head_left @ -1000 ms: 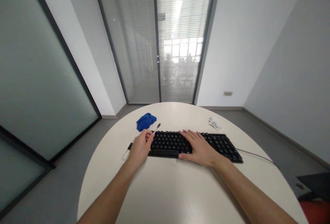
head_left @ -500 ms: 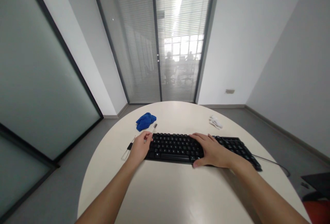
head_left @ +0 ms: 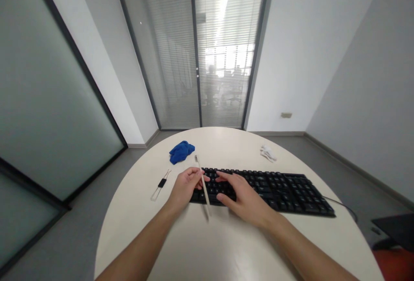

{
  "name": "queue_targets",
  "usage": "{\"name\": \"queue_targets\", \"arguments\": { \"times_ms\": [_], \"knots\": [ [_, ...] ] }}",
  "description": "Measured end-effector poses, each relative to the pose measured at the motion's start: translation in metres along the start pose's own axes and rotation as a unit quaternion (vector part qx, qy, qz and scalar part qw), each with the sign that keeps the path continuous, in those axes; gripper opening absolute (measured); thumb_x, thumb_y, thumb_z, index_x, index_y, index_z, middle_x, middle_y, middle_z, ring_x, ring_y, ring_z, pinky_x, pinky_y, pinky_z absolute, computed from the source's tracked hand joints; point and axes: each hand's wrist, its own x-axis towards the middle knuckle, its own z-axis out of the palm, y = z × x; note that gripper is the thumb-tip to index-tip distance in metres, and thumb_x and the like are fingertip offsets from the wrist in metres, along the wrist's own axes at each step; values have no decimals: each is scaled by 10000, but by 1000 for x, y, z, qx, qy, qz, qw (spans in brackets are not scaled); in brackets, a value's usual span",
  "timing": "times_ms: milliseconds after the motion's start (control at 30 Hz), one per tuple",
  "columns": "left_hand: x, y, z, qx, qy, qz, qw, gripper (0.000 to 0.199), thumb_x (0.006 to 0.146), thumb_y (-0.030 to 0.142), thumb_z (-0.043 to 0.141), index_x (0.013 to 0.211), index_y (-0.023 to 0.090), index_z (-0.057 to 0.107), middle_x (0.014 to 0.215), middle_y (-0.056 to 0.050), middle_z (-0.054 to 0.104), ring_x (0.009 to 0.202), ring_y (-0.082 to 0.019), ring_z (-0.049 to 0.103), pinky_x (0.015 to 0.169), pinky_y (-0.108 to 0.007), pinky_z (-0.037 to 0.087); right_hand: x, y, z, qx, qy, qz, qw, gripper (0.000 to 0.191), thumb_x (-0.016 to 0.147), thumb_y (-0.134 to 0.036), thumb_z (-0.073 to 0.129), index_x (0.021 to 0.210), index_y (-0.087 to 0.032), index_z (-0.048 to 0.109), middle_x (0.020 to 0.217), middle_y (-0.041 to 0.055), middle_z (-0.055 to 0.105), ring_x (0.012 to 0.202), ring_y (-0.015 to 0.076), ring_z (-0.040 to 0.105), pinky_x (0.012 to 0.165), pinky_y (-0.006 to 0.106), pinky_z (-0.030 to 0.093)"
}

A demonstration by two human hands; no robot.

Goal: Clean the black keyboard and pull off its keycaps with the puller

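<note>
A toothbrush (head_left: 205, 190) with a pale handle and dark bristles is pinched in my left hand (head_left: 187, 183), its head pointing away from me. That hand is at the left end of a black keyboard (head_left: 291, 192), which lies flat on the round table. My right hand (head_left: 241, 197) is over the keyboard's left half, thumb and fingers apart and nothing between them. Whether its fingers touch the keys I cannot tell. My hands cover part of the keys.
A crumpled blue cloth (head_left: 181, 151) lies beyond my left hand. Left of the keyboard is a wire tool with a black middle (head_left: 162, 182). White crumpled material (head_left: 268, 153) sits at the far right of the cream table (head_left: 226, 246). A cable (head_left: 339, 202) runs off the right side.
The keyboard has shifted right. My right hand has moved left across it, toward my left hand. The toothbrush has turned, and its handle now shows below my left hand's fingers.
</note>
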Motion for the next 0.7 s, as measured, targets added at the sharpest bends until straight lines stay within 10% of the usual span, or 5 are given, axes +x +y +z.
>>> {"name": "queue_targets", "arguments": {
  "times_ms": [333, 700],
  "knots": [
    [-6, -5, 12, -17, -46, -7, 999, 393, 768, 513, 716, 881, 144, 643, 878, -94, 730, 789, -186, 691, 750, -295, 538, 2, -10, 22, 47, 23, 15, 999, 441, 1010, -358, 407, 1405, -197, 518, 1068, 88, 737, 969, 237, 673, 915, 402, 498],
    [18, -32, -31, 271, 151, -8, 951, 371, 811, 236, 612, 1170, 141, 620, 1092, -138, 679, 994, -251, 655, 839, -354, 500, 9, 29, -4, -45, 110, 44, 992, 340, 990, -351, 425, 1180, -218, 673, 1111, 88, 716, 1046, 263, 644, 964, 437, 491]
  ]
}}
